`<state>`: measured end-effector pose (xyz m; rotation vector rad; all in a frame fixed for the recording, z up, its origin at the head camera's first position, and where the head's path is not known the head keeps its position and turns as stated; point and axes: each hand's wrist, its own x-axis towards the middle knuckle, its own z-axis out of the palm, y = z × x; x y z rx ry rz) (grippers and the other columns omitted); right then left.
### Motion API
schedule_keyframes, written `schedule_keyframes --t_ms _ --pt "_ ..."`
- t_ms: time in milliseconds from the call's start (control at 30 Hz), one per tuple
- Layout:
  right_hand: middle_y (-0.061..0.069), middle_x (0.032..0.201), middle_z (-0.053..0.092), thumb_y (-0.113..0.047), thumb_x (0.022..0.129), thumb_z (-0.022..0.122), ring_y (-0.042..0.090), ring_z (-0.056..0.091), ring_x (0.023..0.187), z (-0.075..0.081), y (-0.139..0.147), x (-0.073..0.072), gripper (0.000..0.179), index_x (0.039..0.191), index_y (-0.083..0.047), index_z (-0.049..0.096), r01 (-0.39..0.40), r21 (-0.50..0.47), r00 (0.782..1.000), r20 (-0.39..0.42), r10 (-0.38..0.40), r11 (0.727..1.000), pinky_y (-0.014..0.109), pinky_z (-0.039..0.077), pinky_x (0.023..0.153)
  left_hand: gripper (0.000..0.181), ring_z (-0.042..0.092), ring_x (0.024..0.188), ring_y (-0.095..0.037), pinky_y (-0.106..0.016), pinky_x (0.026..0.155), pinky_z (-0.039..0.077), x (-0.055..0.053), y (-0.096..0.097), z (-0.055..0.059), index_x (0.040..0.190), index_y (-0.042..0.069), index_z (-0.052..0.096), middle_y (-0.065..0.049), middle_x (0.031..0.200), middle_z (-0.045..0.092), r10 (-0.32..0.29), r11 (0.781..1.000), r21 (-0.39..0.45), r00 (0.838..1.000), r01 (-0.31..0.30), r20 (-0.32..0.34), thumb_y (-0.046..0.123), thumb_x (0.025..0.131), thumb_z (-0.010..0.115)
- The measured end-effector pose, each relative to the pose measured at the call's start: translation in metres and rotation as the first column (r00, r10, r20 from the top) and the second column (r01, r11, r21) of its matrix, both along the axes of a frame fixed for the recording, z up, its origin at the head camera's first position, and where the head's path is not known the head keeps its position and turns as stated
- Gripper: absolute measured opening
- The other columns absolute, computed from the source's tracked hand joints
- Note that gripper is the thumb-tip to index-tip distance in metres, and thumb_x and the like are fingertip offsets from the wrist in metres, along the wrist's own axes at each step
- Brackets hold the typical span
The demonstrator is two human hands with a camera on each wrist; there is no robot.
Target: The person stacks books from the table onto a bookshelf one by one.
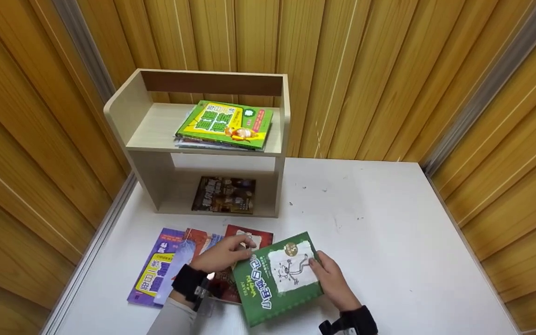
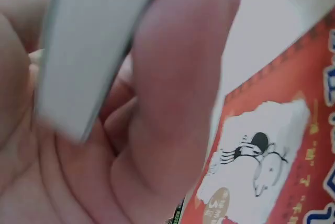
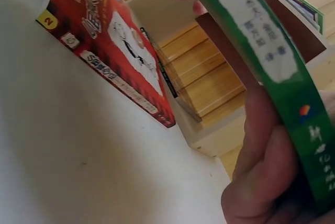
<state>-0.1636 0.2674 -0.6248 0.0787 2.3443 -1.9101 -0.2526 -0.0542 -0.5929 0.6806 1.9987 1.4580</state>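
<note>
A green book (image 1: 291,279) with a stick-figure drawing on its cover is held tilted over the front of the table. My right hand (image 1: 335,281) grips its right edge, thumb on the cover; in the right wrist view the green spine (image 3: 261,41) crosses that hand. At the book's upper left corner is my left hand (image 1: 224,253), and in the left wrist view the page edge (image 2: 91,46) sits between its thumb and palm. Partly behind the green book lies a red book (image 1: 261,232) with a similar drawing, close to the left hand.
Left of the red book, a purple book (image 1: 156,267) and a reddish-blue book (image 1: 198,237) lie overlapping on the white table (image 1: 379,232). Behind stands a two-tier wooden shelf (image 1: 144,125), a green-yellow book (image 1: 226,123) atop its upper stack and a dark book (image 1: 225,195) below.
</note>
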Motion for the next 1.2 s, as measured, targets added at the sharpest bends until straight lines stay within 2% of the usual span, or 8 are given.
schedule_keyframes --t_ms 200,467,633,767,900,1000,1100,1200 --pt "0.010 0.112 0.072 -0.026 0.116 0.044 0.014 0.068 0.098 0.007 0.005 0.003 0.041 0.144 0.003 0.053 0.090 -0.063 0.996 -0.004 -0.090 0.994 0.025 0.057 0.084 0.050 0.076 0.076 -0.020 -0.058 0.067 0.065 0.016 0.000 -0.009 0.150 0.004 0.046 -0.008 0.100 0.072 0.122 0.967 0.201 0.980 -0.153 0.157 0.037 0.113 0.052" --pt "0.013 0.118 0.071 -0.024 0.116 0.042 0.009 0.066 0.101 0.014 -0.005 0.004 0.039 0.143 0.003 0.051 0.217 -0.054 0.975 -0.040 -0.219 0.975 0.024 0.057 0.085 0.055 0.076 0.086 -0.015 -0.033 0.072 0.065 0.046 0.025 -0.027 0.151 -0.007 0.042 -0.005 0.107 0.073 0.260 0.868 0.368 0.936 -0.334 0.238 0.036 0.116 0.041" --pt "0.012 0.118 0.073 -0.025 0.117 0.039 0.009 0.067 0.097 0.014 -0.013 0.004 0.040 0.142 0.003 0.050 0.276 -0.058 0.961 -0.013 -0.278 0.959 0.024 0.057 0.077 0.052 0.071 0.102 -0.010 -0.025 0.085 0.060 0.059 0.037 -0.031 0.153 -0.009 0.043 -0.021 0.127 0.070 0.455 0.778 0.371 0.862 -0.508 0.224 0.024 0.113 0.050" --pt "0.019 0.125 0.072 -0.019 0.116 0.039 0.009 0.070 0.097 0.019 -0.022 0.004 0.039 0.145 0.006 0.048 0.313 -0.100 0.950 0.010 -0.314 0.945 0.023 0.058 0.075 0.063 0.066 0.128 -0.020 -0.023 0.096 0.057 0.066 0.038 -0.031 0.164 -0.007 0.027 -0.032 0.153 0.053 0.522 0.720 0.384 0.816 -0.578 0.248 0.018 0.111 0.053" --pt "0.026 0.133 0.069 -0.008 0.111 0.043 0.009 0.073 0.090 0.027 -0.035 0.007 0.046 0.154 0.007 0.040 0.363 -0.179 0.931 0.029 -0.364 0.914 0.025 0.060 0.068 0.066 0.046 0.151 -0.040 -0.033 0.113 0.053 0.070 0.036 -0.033 0.166 -0.003 0.024 -0.030 0.167 0.037 0.578 0.708 0.376 0.796 -0.598 0.179 0.017 0.111 0.055" --pt "0.031 0.142 0.063 -0.005 0.109 0.042 0.009 0.073 0.087 0.033 -0.044 0.012 0.055 0.161 0.007 0.031 0.365 -0.224 0.929 0.027 -0.368 0.904 0.027 0.060 0.067 0.069 0.028 0.160 -0.046 -0.054 0.128 0.035 0.073 0.035 -0.037 0.166 -0.002 0.025 -0.027 0.172 0.028 0.627 0.705 0.355 0.773 -0.614 0.093 0.017 0.109 0.059" --pt "0.034 0.155 0.050 -0.005 0.109 0.042 0.014 0.072 0.101 0.034 -0.051 0.014 0.060 0.165 0.007 0.022 0.310 -0.225 0.948 -0.001 -0.318 0.924 0.029 0.063 0.075 0.077 0.018 0.162 -0.048 -0.068 0.129 0.019 0.075 0.032 -0.042 0.168 0.000 0.023 -0.025 0.175 0.022 0.656 0.707 0.326 0.754 -0.628 0.029 0.016 0.105 0.065" --pt "0.033 0.167 0.034 -0.007 0.108 0.050 0.026 0.064 0.127 0.032 -0.056 0.016 0.070 0.167 0.006 0.015 0.240 -0.181 0.967 -0.040 -0.251 0.954 0.029 0.062 0.091 0.090 0.021 0.162 -0.045 -0.066 0.130 0.021 0.074 0.028 -0.044 0.170 0.002 0.017 -0.023 0.176 0.022 0.653 0.727 0.294 0.758 -0.620 -0.015 0.019 0.101 0.072"
